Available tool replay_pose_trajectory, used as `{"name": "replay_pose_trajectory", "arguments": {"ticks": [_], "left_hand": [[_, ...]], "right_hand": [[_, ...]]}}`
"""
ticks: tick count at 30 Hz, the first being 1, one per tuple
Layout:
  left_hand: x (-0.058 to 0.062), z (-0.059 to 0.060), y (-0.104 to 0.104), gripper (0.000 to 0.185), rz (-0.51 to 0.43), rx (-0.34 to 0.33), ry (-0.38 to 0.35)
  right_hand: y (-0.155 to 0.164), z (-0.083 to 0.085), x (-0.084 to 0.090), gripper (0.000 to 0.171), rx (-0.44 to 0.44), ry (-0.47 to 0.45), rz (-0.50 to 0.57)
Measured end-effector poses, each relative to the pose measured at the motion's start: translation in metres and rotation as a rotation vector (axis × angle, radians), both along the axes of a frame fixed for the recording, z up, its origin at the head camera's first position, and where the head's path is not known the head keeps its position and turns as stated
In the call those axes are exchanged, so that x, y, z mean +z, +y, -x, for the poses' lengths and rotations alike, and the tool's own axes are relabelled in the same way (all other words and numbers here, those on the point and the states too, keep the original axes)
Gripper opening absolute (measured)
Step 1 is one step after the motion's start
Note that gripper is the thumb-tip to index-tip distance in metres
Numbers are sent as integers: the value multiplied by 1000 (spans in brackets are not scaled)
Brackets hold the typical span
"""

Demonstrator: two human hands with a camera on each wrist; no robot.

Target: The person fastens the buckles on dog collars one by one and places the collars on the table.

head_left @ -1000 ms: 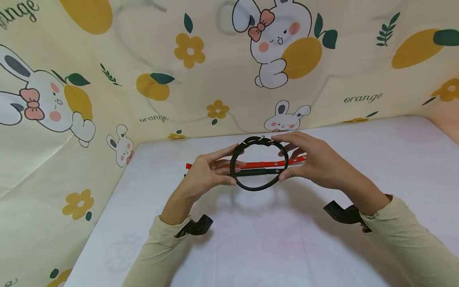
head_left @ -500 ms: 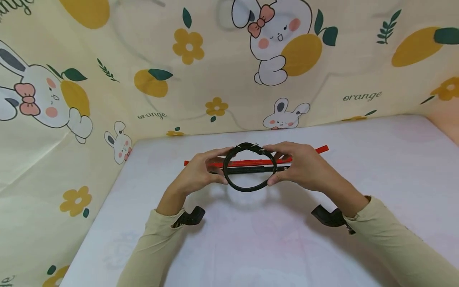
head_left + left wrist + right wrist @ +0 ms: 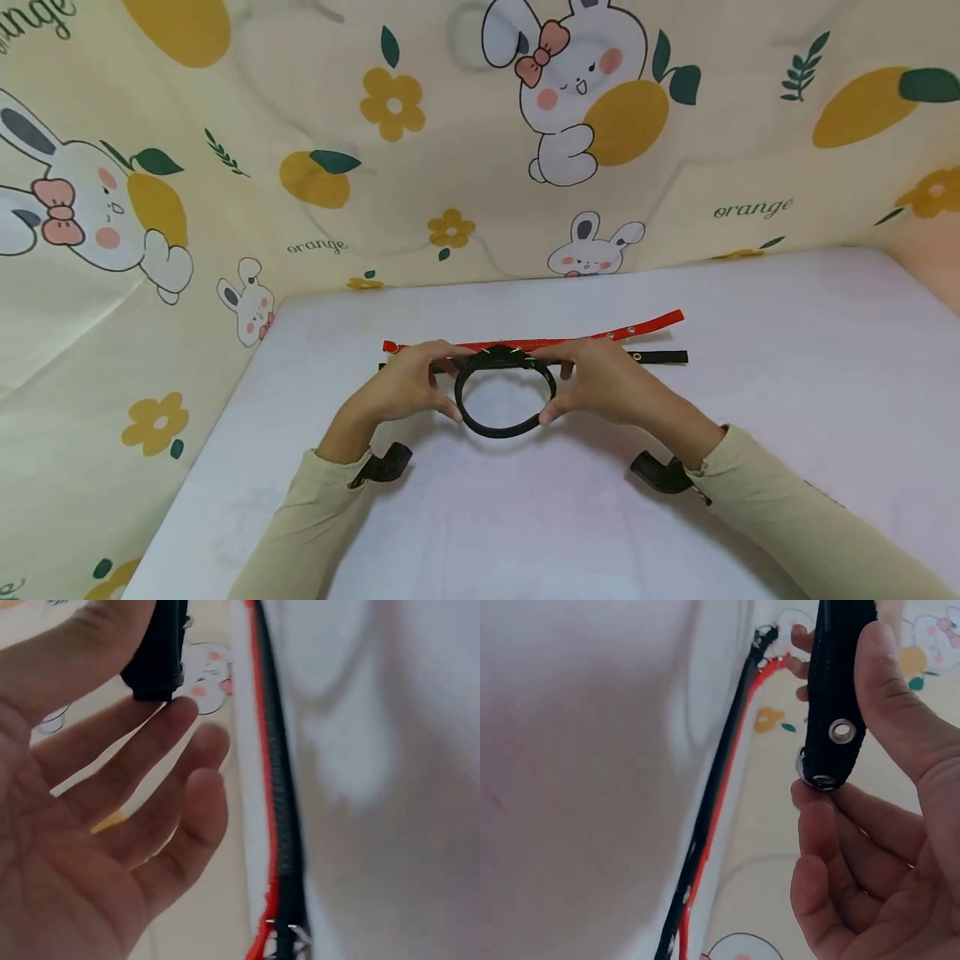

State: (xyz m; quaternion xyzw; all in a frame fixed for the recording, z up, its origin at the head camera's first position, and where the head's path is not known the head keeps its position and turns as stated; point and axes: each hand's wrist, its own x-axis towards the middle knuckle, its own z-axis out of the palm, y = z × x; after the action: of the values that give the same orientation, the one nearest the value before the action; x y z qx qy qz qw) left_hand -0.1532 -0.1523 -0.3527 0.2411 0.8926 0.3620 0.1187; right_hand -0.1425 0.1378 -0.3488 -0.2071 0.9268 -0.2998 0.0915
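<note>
A black collar (image 3: 504,395) fastened into a ring is held between both hands just above the white table (image 3: 750,433). My left hand (image 3: 408,388) pinches its left side between thumb and fingers, and my right hand (image 3: 600,385) pinches its right side. In the right wrist view the thumb presses the collar (image 3: 838,690) near its metal eyelets. In the left wrist view the thumb lies on the collar (image 3: 156,652), the other fingers loosely spread. A red strap (image 3: 540,340) and a black strap (image 3: 660,357) lie flat side by side just behind the hands.
A cloth backdrop (image 3: 450,142) printed with rabbits and oranges walls the table at the back and left. Both flat straps show in the wrist views as the red strap (image 3: 262,750) and the black strap (image 3: 720,787).
Both hands have lowered the ringed collar and drawn it toward me, off the two flat straps, whose right ends now show.
</note>
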Motion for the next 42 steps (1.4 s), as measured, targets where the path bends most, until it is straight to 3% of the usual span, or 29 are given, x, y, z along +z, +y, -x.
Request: {"name": "replay_pose_trajectory", "arguments": {"ticks": [8, 13, 22, 36, 42], "left_hand": [[-22, -4, -3, 78, 116, 11, -25], [-28, -5, -1, 79, 143, 4, -41], [-27, -2, 6, 79, 174, -9, 33], [-27, 1, 14, 78, 178, -30, 19], [-23, 1, 10, 84, 181, -35, -11]], "right_hand": [[-15, -3, -14, 83, 27, -9, -81], [-17, -5, -18, 80, 17, 7, -132], [-14, 1, -21, 82, 41, 26, -162], [-6, 3, -21, 85, 46, 17, -221], [1, 7, -16, 86, 58, -16, -190]]}}
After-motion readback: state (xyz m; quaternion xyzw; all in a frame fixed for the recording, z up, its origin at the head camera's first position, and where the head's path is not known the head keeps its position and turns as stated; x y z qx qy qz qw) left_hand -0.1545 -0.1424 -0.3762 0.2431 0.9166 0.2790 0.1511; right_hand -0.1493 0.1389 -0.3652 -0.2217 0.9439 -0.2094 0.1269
